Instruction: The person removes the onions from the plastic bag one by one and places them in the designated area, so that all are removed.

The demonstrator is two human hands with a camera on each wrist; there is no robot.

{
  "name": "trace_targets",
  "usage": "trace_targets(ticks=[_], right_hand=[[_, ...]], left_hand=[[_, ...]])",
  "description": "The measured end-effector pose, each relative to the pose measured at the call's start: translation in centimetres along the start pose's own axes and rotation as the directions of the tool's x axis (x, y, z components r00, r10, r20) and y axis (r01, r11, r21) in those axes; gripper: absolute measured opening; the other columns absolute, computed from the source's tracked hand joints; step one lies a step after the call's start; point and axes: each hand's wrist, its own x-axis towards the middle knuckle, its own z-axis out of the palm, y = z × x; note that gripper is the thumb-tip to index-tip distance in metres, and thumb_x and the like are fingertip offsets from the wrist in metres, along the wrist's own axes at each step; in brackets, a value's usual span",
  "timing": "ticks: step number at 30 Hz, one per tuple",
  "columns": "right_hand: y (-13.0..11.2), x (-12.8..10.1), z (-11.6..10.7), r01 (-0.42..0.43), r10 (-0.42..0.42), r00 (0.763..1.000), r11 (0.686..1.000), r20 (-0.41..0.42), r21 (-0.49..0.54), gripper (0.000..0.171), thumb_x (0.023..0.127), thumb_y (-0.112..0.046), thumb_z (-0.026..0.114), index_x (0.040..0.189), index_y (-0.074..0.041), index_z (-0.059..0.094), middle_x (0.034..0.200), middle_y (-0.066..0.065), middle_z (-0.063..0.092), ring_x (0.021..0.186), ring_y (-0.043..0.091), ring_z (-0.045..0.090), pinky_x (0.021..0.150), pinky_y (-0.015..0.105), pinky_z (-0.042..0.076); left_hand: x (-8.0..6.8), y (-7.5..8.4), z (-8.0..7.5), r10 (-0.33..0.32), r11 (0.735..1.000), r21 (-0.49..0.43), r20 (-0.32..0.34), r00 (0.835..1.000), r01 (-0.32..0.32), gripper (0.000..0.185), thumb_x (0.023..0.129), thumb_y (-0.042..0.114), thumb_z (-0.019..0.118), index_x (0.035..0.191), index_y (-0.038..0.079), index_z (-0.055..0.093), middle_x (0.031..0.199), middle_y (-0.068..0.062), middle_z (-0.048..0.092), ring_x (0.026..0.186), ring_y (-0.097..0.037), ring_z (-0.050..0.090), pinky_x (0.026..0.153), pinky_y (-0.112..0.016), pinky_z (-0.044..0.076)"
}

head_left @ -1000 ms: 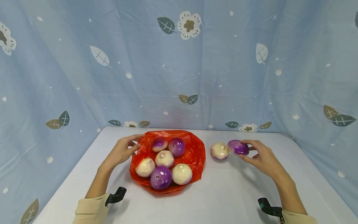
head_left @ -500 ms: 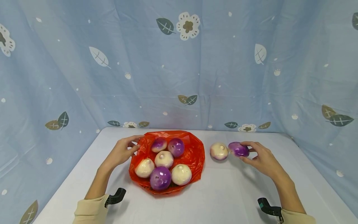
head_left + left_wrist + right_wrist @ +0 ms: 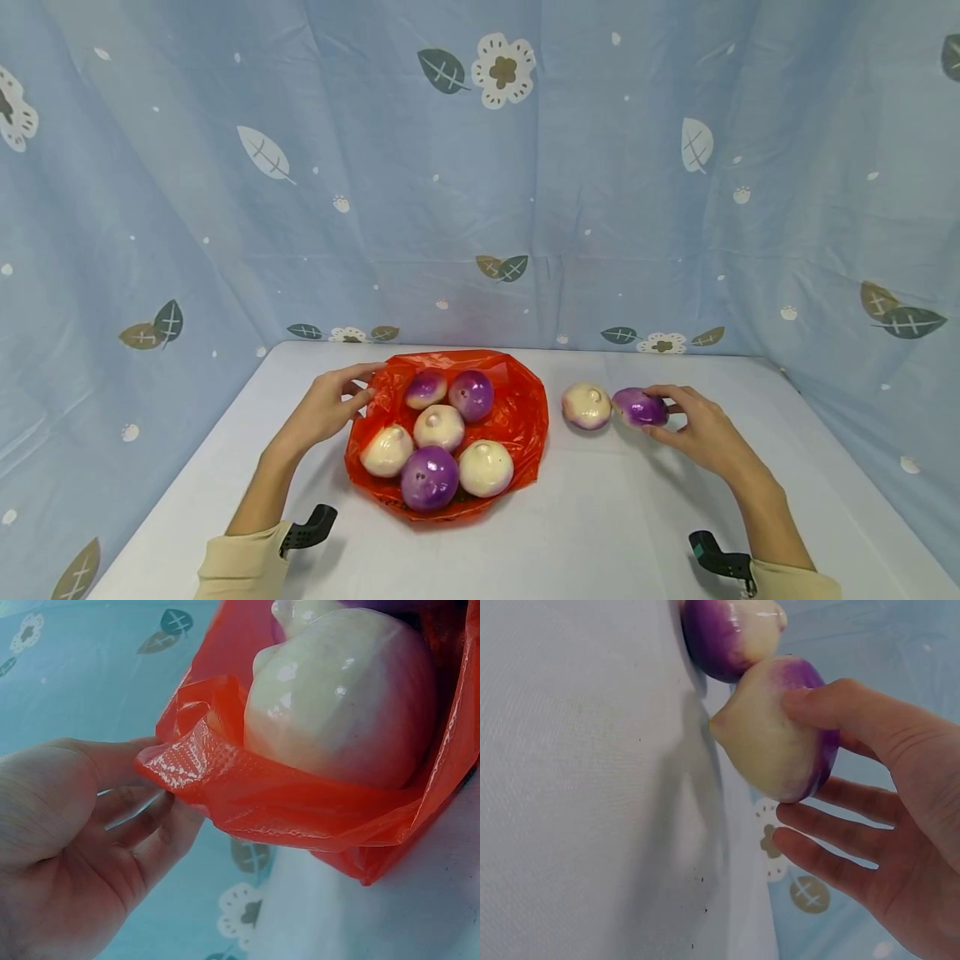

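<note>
The right hand (image 3: 701,429) has lowered the smooth, slippery purple turnip (image 3: 640,407), fingers wrapped around its round sides, at middle right.

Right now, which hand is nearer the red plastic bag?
Left. The left hand pinches the red plastic bag at its rim; the right hand is off to its right, holding a purple turnip.

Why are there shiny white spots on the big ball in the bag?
Left wrist view: light glints off the glossy pale ball and the red bag. Head view: even light, soft shadows, curved edges. Right wrist view: the held ball casts a dark shadow on the table.
</note>
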Motion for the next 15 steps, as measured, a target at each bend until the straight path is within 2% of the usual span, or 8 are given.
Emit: trace_targets(ticks=[5,15], right_hand=[[0.25,-0.05,0.26,0.002,-0.002,1.000,1.000,0.000,-0.007,0.054,0.079,-0.016,0.082,0.127,-0.009,0.059,0.115,0.021,0.064,0.103,0.043,0.065,0.080,0.055,0.058],[0.48,0.00,0.52,-0.040,0.040,0.999,0.999,0.030,-0.005,0.054,0.081,-0.019,0.080,0.129,-0.009,0.058,0.118,0.021,0.063,0.105,0.043,0.065,0.082,0.056,0.057]], left_hand=[[0.02,0.09,0.08,-0.006,1.000,0.002,0.005,1.000,0.006,0.043,0.094,0.000,0.059,0.136,0.007,0.057,0.112,-0.021,0.067,0.080,-0.022,0.069,0.058,-0.024,0.058],[-0.05,0.11,0.14,-0.007,1.000,0.006,0.003,1.000,0.007,0.045,0.093,-0.002,0.059,0.137,0.008,0.056,0.115,-0.022,0.066,0.080,-0.021,0.068,0.058,-0.024,0.057]])
